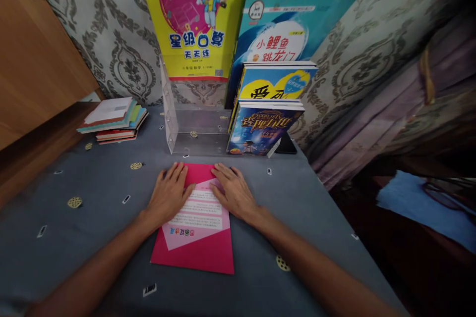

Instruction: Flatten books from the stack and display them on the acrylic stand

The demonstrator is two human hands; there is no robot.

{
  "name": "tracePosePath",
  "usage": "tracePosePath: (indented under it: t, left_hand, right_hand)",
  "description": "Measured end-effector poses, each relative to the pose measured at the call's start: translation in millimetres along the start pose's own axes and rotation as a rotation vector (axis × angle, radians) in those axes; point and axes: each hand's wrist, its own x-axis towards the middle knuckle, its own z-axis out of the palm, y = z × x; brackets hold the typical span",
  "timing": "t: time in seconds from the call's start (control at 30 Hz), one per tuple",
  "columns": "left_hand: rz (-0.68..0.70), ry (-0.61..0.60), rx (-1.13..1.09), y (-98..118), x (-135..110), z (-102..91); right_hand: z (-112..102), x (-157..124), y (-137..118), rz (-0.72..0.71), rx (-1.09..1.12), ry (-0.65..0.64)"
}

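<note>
A pink book (197, 255) lies flat on the cloth-covered table, its printed text upside down to me. My left hand (168, 193) rests on its left edge, fingers stretched out toward the far corner. On the opposite edge lies my right hand (235, 190), also flat with extended fingers. Neither hand is wrapped round the book. Just beyond stands a clear acrylic book rack (197, 144). Its right side holds several upright books, with a dark blue book (262, 129) in front. A yellow book (197, 54) stands at the rear left of the rack.
A small stack of books (109, 114) lies at the back left, near a wooden panel (40, 54). Behind the rack's right side a dark flat object (286, 144) shows partly. Past the table's right edge are a purple curtain (390, 94) and a blue cloth (424, 208).
</note>
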Motion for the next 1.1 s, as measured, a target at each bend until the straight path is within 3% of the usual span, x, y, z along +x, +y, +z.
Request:
tracePosePath:
  t: [0.37, 0.8, 1.1]
  left_hand:
    - [0.013, 0.002, 0.022, -3, 2, 1.9]
    - [0.025, 0.034, 0.029, -8, 25, 3.3]
    - [0.06, 0.065, 0.033, -11, 26, 1.7]
  right_hand:
    - [4, 2, 1, -0.035, -0.044, 0.024]
    - [6, 26, 13, -0.03, -0.047, 0.023]
    - [0, 24, 41, -0.016, 0.226, 0.096]
